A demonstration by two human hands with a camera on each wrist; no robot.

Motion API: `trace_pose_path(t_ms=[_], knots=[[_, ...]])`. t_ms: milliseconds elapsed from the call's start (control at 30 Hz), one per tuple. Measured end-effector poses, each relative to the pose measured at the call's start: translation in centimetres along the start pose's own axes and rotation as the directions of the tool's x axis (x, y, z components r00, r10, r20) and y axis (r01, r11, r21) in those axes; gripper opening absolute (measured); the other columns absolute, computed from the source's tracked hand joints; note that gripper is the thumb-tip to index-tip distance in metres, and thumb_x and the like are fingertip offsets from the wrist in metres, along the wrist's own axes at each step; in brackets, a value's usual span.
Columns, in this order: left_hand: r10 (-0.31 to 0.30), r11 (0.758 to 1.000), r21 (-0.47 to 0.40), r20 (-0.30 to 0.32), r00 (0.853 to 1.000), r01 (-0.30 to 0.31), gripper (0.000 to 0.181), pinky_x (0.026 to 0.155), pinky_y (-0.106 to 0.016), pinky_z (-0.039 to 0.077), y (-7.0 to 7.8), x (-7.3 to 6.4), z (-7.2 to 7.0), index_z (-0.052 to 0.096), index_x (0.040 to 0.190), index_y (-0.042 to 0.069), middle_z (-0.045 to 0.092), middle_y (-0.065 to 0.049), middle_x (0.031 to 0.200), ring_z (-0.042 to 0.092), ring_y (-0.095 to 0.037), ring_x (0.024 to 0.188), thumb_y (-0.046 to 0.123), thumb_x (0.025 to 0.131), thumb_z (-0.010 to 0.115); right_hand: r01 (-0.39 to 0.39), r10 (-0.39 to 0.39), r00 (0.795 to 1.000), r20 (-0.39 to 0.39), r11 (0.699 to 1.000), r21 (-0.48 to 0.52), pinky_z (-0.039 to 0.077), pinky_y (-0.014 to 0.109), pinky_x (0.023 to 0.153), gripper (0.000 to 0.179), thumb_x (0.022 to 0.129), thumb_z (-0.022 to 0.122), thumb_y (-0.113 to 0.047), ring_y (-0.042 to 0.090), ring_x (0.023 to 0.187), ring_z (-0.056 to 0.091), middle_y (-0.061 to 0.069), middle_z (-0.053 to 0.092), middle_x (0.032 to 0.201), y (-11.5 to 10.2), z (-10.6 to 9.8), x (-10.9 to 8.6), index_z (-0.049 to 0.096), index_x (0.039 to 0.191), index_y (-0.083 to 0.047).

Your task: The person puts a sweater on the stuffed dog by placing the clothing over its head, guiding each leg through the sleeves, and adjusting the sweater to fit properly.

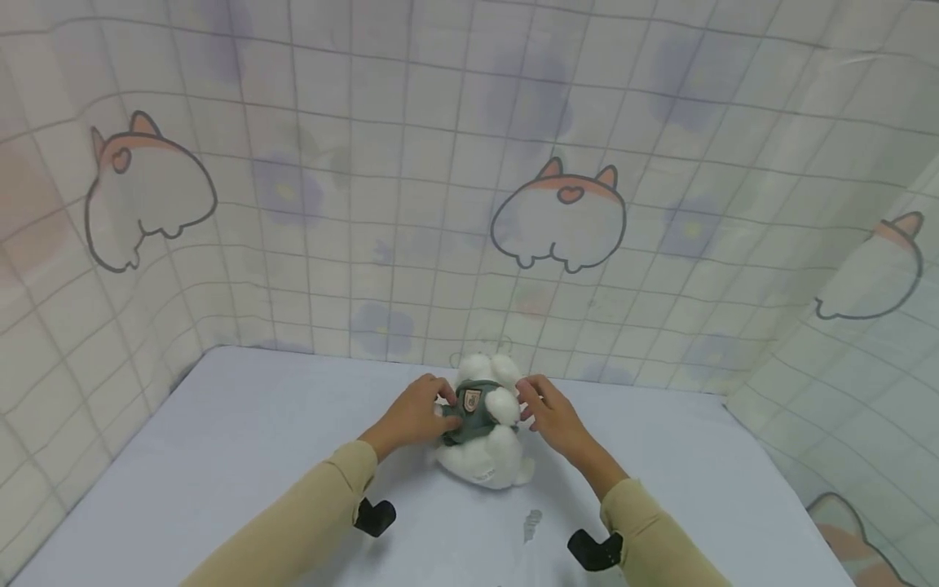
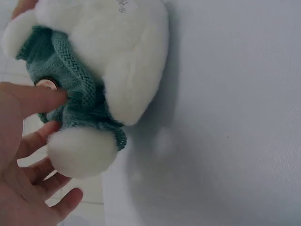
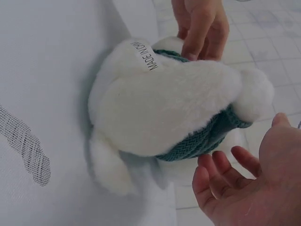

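Note:
A white plush toy [image 1: 487, 465] in a green knitted sweater [image 1: 458, 432] sits on the table in the head view, a small badge [image 1: 472, 399] on the sweater. My left hand [image 1: 414, 412] pinches the sweater by one of the toy's arms; in the left wrist view its thumb [image 2: 47, 100] presses the knit beside the badge. My right hand [image 1: 557, 420] is at the toy's other side, fingers loosely bent. In the right wrist view those fingertips are right by the sweater's edge. A printed white label [image 3: 146, 56] shows on the plush.
A white table [image 1: 293, 456] lies under the toy. Behind it hangs a gridded curtain [image 1: 440, 204] with cartoon animal prints. A grey patterned mark [image 1: 531, 524] is on the tabletop in front of the toy. Black wrist mounts [image 1: 375, 518] stick out inward from both sleeves.

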State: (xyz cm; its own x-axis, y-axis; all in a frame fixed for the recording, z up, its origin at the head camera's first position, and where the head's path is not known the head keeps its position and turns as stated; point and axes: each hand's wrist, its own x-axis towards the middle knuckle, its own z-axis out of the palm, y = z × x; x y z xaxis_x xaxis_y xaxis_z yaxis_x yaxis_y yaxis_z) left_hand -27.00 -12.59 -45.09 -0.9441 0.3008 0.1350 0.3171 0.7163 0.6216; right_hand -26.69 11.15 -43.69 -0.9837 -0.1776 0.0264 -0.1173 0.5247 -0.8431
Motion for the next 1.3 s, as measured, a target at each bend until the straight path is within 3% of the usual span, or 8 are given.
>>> trace_pose_path(t_ms=[200,400,600,767,933,1033,1200,1300], knots=[[0.055,0.998,-0.035,-0.091,0.994,-0.059,0.013,0.080,-0.035,0.050,1.2,-0.2,-0.4,0.064,0.095,0.010,0.062,-0.006,0.099,0.058,-0.021,0.094,0.018,0.087,0.070,-0.102,0.104,0.994,-0.029,0.993,0.060,0.054,0.034,0.077,0.047,0.102,0.041,-0.045,0.022,0.097,0.062,0.012,0.062,0.111,1.0,0.4,0.2,0.057,0.118,-0.004],[0.106,0.979,-0.167,-0.079,0.991,-0.118,0.017,0.081,-0.031,0.056,2.3,-0.3,-0.3,0.066,0.108,0.005,0.069,-0.009,0.108,0.067,-0.022,0.098,0.011,0.092,0.063,-0.208,0.206,0.978,0.027,0.974,0.091,0.054,0.039,0.087,0.048,0.102,0.041,-0.041,0.023,0.104,0.060,0.014,0.061,0.118,1.6,1.3,0.3,0.054,0.127,-0.002],[0.038,0.985,-0.168,0.035,0.999,-0.032,0.039,0.089,-0.038,0.055,2.5,-0.2,-0.1,0.064,0.119,0.014,0.068,-0.005,0.118,0.065,-0.023,0.108,0.043,0.100,0.048,-0.232,0.222,0.970,0.102,0.968,0.097,0.054,0.034,0.085,0.057,0.103,0.035,-0.046,0.024,0.111,0.058,0.015,0.058,0.128,2.1,2.4,0.3,0.050,0.135,-0.002],[-0.078,0.989,-0.117,0.117,0.990,0.091,0.073,0.088,-0.040,0.052,2.7,0.0,-0.3,0.057,0.128,0.016,0.064,-0.004,0.120,0.061,-0.019,0.106,0.075,0.087,0.043,-0.214,0.210,0.972,0.102,0.976,0.034,0.052,0.042,0.093,0.066,0.099,0.038,-0.055,0.030,0.120,0.055,0.016,0.054,0.138,2.1,3.3,0.4,0.046,0.140,-0.004],[-0.124,0.988,-0.087,0.081,0.989,0.131,0.075,0.077,-0.036,0.054,2.7,-0.1,-0.1,0.057,0.120,0.013,0.066,-0.004,0.110,0.062,-0.017,0.097,0.075,0.078,0.057,-0.182,0.183,0.981,0.069,0.983,-0.030,0.044,0.051,0.104,0.068,0.096,0.046,-0.057,0.036,0.128,0.051,0.017,0.055,0.137,1.6,3.7,0.2,0.046,0.140,-0.005],[-0.130,0.988,-0.075,0.049,0.990,0.133,0.073,0.072,-0.034,0.054,2.8,0.0,0.2,0.057,0.116,0.012,0.066,-0.004,0.106,0.063,-0.018,0.092,0.072,0.076,0.061,-0.149,0.151,0.987,0.062,0.988,-0.035,0.045,0.051,0.103,0.065,0.097,0.048,-0.053,0.036,0.125,0.052,0.017,0.058,0.134,1.3,3.7,0.0,0.047,0.139,-0.003],[-0.137,0.989,-0.049,0.020,0.990,0.138,0.079,0.070,-0.036,0.056,3.2,0.1,0.7,0.055,0.126,0.007,0.065,-0.009,0.112,0.064,-0.023,0.096,0.067,0.075,0.065,-0.136,0.138,0.989,0.049,0.989,-0.050,0.048,0.049,0.099,0.066,0.096,0.048,-0.053,0.034,0.121,0.056,0.017,0.060,0.131,1.1,3.7,-0.2,0.047,0.139,-0.002],[-0.138,0.990,-0.045,-0.021,0.990,0.137,0.071,0.066,-0.036,0.055,3.4,0.2,0.9,0.056,0.126,0.005,0.067,-0.011,0.107,0.065,-0.024,0.090,0.056,0.078,0.066,-0.137,0.138,0.990,0.022,0.989,-0.053,0.049,0.048,0.098,0.066,0.095,0.048,-0.055,0.033,0.120,0.057,0.015,0.061,0.129,1.3,3.7,-0.3,0.050,0.137,-0.004]])
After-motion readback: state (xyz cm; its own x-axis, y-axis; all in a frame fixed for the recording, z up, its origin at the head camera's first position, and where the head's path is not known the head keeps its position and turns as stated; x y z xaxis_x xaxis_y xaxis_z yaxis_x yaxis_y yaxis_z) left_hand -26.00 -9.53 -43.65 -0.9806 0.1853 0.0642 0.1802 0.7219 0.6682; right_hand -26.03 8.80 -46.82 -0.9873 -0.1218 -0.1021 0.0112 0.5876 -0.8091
